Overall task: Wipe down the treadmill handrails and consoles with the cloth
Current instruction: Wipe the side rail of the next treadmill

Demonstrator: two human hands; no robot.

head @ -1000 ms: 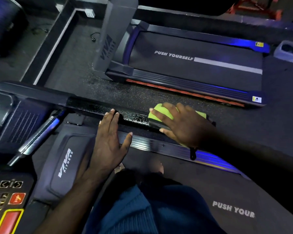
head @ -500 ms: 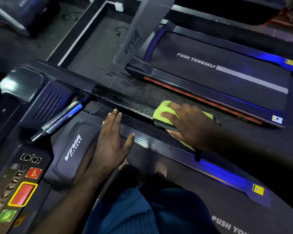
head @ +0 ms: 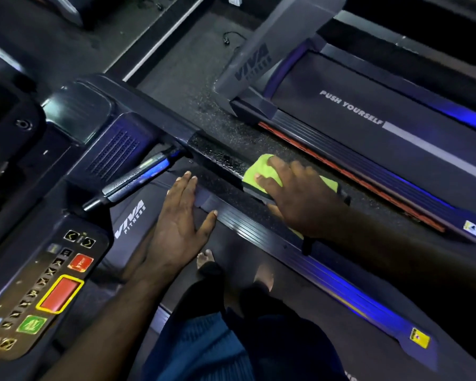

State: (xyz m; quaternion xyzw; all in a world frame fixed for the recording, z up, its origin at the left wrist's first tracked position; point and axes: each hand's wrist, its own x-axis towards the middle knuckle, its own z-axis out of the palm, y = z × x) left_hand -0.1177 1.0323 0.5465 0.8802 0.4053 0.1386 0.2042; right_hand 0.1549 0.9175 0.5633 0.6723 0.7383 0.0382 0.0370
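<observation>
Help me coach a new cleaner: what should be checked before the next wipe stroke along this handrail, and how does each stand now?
1. The cloth lies on the handrail: ok.
2. The right hand presses on the cloth: ok.
3. The left hand is clear of the handrail ahead: cannot tell.
4. The stretch toward the console is free of specks: not ok, specks show.
5. Neither hand touches the console: ok.

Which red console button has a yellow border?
The large red rectangular button, nearest the green button; the small red stop button above it has none.
</observation>
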